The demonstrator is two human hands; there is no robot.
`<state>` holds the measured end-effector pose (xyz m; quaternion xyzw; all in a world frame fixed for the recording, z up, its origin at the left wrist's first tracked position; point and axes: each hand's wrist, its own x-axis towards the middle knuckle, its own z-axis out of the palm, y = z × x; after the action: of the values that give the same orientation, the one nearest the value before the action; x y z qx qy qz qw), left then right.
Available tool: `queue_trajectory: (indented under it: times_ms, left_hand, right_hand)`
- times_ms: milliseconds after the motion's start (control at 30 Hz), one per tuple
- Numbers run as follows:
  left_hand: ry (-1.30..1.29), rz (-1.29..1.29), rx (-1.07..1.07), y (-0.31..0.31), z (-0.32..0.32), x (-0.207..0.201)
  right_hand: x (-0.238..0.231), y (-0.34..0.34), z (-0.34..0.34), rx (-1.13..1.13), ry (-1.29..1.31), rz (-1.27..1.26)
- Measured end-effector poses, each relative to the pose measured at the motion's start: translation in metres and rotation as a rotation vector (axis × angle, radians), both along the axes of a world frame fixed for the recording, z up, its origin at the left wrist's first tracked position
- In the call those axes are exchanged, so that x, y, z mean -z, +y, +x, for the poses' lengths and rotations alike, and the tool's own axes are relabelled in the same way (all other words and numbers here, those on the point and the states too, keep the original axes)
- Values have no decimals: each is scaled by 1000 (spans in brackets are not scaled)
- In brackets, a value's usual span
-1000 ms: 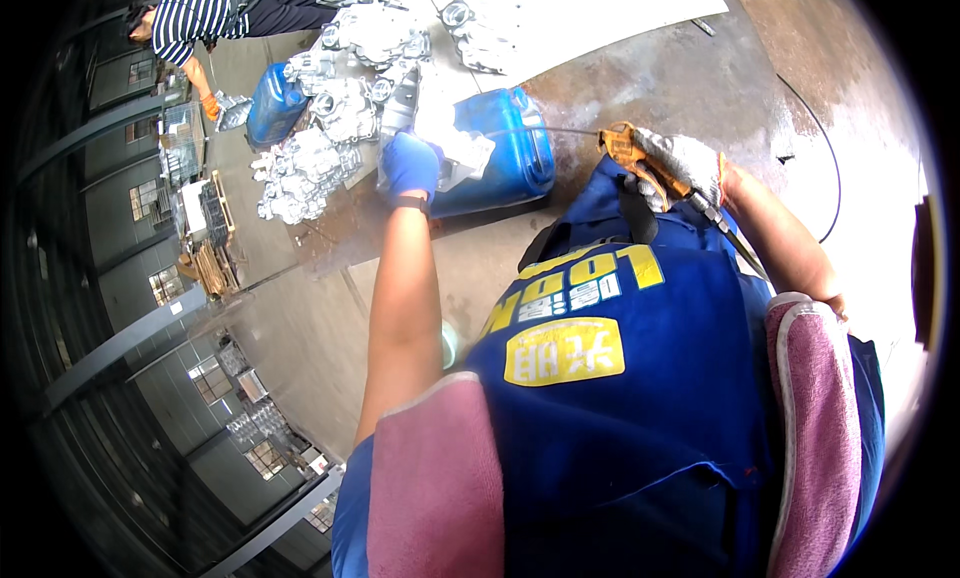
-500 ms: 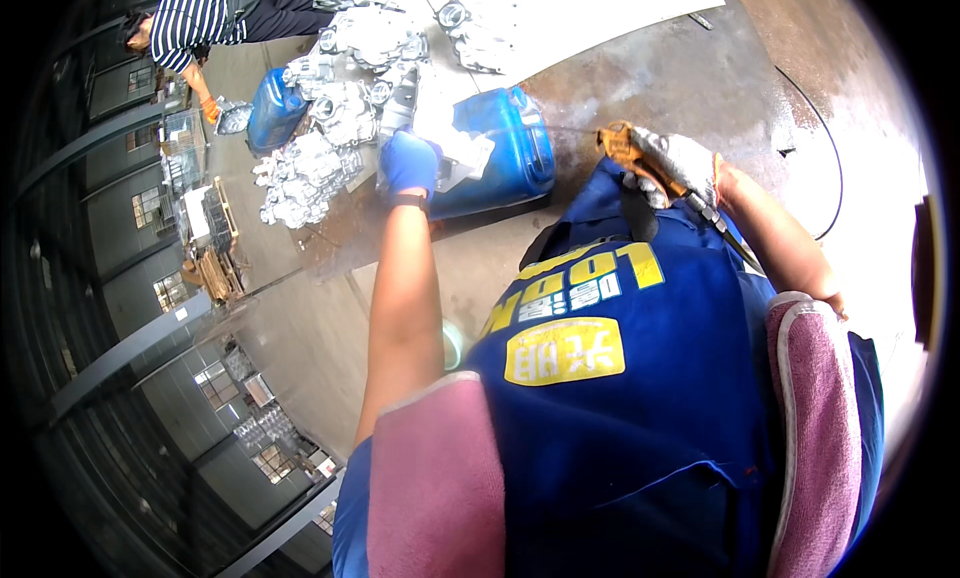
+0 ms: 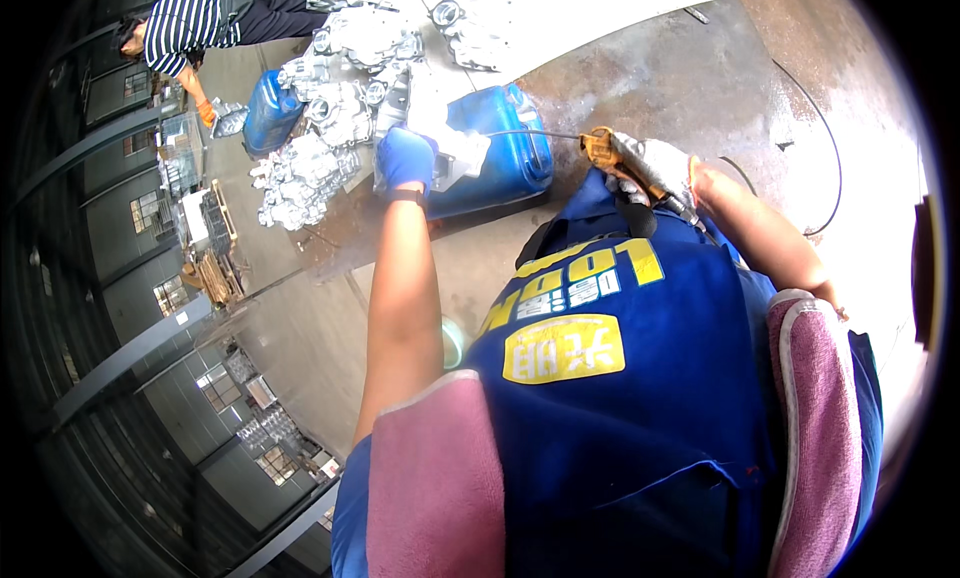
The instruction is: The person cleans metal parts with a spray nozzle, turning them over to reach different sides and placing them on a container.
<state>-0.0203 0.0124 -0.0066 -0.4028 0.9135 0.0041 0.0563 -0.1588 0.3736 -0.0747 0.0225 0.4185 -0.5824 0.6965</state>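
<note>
My left hand (image 3: 405,162), in a blue glove, is closed on a silvery cast metal part (image 3: 462,156). The casting rests on top of a blue plastic drum (image 3: 518,163) lying in front of me; glare washes out part of its shape. In a pale, stained glove, my right hand (image 3: 665,168) grips an orange air blow gun (image 3: 603,150) by its handle. The gun's long thin nozzle (image 3: 535,133) points left, its tip close to the casting. Whether the tip touches the metal I cannot tell.
Several silvery castings (image 3: 365,43) are heaped beyond my left hand, with another casting (image 3: 465,33) on a pale sheet (image 3: 580,18). A second blue drum (image 3: 270,113) stands farther left, near a person in a striped shirt (image 3: 185,28). A black hose (image 3: 838,168) curves across the floor at right.
My right hand has shifted left with the blow gun, bringing the nozzle tip nearer the casting. A stretch of hose now shows beyond my right forearm. My left hand has barely moved.
</note>
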Motion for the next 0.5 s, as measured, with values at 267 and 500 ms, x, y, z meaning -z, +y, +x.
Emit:
queue_trajectory:
  times_ms: [267,500]
  left_hand:
    - [27,12,34,-8,4,9]
    - [-97,-104,53,11,-11,12]
  right_hand:
    - [-4,2,0,-50,-103,-40]
    - [-41,34,-17,191,-40,-48]
